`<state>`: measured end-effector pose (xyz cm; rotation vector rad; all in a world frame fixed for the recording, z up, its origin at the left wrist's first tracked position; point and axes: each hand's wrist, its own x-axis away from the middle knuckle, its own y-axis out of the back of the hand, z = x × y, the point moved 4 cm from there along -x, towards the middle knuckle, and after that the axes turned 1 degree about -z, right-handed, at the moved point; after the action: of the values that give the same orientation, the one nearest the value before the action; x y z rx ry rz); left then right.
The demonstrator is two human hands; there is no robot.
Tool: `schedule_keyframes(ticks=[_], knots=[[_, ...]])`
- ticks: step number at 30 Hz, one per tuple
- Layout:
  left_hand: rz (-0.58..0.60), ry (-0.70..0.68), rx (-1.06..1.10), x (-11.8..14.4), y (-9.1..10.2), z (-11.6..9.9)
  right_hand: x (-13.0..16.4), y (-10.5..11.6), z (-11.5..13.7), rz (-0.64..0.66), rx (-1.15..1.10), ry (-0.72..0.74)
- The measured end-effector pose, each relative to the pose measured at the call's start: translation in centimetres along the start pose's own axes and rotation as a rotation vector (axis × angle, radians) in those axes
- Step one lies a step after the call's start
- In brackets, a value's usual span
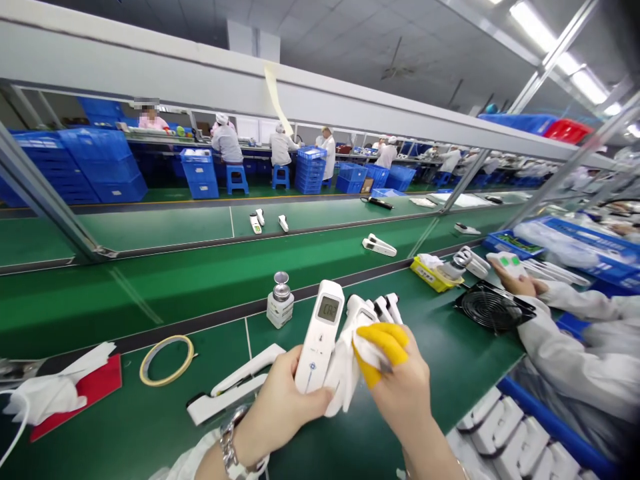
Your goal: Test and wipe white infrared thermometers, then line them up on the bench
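My left hand [280, 407] grips a white handheld thermometer [320, 333] with a small grey display, held upright over the green bench. My right hand [400, 387], with yellow finger cots on its fingertips, presses a white cloth [345, 367] against the thermometer's right side. Just behind the cloth lie several more white thermometers [380, 308]. Another white thermometer [235, 390] lies flat on the bench left of my left wrist.
A small bottle with a metal cap [280, 300], a tape roll [167, 360], a red card [95, 390] and white rag [45, 397] lie at left. At right a co-worker's hand [517, 283] holds a device, near a black fan [493, 308], yellow box [431, 275] and blue tray [515, 243].
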<state>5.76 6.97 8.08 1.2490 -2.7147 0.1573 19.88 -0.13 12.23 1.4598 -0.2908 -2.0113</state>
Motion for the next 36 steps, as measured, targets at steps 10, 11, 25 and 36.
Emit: schedule_keyframes(ticks=[10, 11, 25, 36], knots=[[0.093, 0.015, 0.093, 0.1, -0.3, 0.0, -0.9, -0.3, 0.6, 0.124, 0.086, 0.167], [0.105, 0.007, 0.12, 0.2, -0.3, -0.4, -0.6, -0.4, 1.3, 0.166, 0.029, 0.197], [0.094, -0.095, 0.082, 0.5, -0.1, -0.7, -2.0, -0.6, 3.4, 0.219, -0.051, 0.377], [0.141, -0.127, 0.117, -0.1, -0.5, 0.0, -3.4, -1.3, 3.3, 0.278, -0.075, 0.499]])
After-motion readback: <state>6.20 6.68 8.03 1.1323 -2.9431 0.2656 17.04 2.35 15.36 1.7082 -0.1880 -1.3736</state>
